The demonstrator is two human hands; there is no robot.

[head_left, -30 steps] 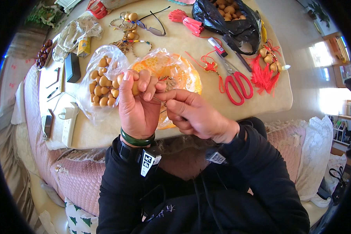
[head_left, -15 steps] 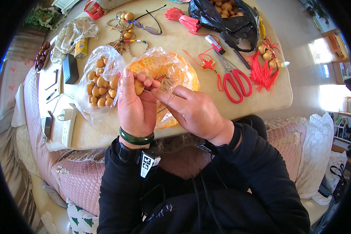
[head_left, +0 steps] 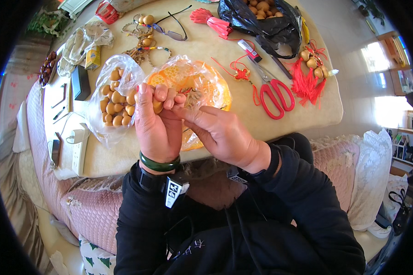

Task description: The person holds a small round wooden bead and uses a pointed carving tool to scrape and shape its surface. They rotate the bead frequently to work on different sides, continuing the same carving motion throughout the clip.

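My left hand point(head_left: 158, 133), with a dark green bangle at its wrist, is closed around a small tan gourd point(head_left: 158, 107) whose side shows between the fingers. The right hand point(head_left: 225, 135) is pinched, its fingertips against the left fingers beside the gourd. What its pinch holds is mostly hidden now; the earlier view shows a thin needle-like rod there. Both hands are over the near edge of an orange-patterned plastic bag point(head_left: 215, 87). To their left, a clear plastic bag point(head_left: 106, 133) holds several more gourds point(head_left: 118, 103).
Red-handled scissors point(head_left: 277, 98), a red knotted cord point(head_left: 242, 74) and red-tasselled gourds point(head_left: 309, 78) lie right on the table. A black bag point(head_left: 287, 32) of gourds stands behind. Eyeglasses point(head_left: 174, 34), bead strings point(head_left: 158, 56) and a white power strip point(head_left: 80, 149) are farther left.
My right fingertips have come in against the left fingers, hiding the thin rod that showed between them. The left fingers have curled further over the gourd. The whole view has shifted slightly.
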